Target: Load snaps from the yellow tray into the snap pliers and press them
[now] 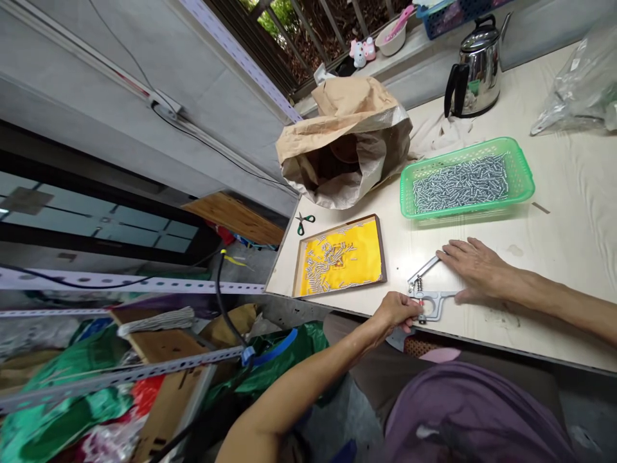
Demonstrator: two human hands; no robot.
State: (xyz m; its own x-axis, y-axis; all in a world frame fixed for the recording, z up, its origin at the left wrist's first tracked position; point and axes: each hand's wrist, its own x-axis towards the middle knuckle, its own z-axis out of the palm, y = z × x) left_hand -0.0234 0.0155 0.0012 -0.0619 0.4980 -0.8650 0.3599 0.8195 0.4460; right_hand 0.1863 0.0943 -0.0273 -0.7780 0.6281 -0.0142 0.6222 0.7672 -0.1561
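A small silver hand press tool [430, 297] lies on the pale table [569, 212] near its front edge. My right hand [475, 267] rests flat over the tool's long handles. My left hand [398, 310] pinches at the tool's head, fingers closed around something too small to make out. Just left of the tool sits a wooden-framed yellow tray [340, 258] scattered with several small metal pieces. Behind it stands a green plastic basket [466, 179] filled with similar silvery pieces.
An open brown paper sack [344, 138] stands at the back left, green-handled scissors [304, 222] beside it. A steel kettle [475, 67] and a clear plastic bag [581, 83] sit at the back. Cluttered bags, cardboard and metal racking lie left of the table.
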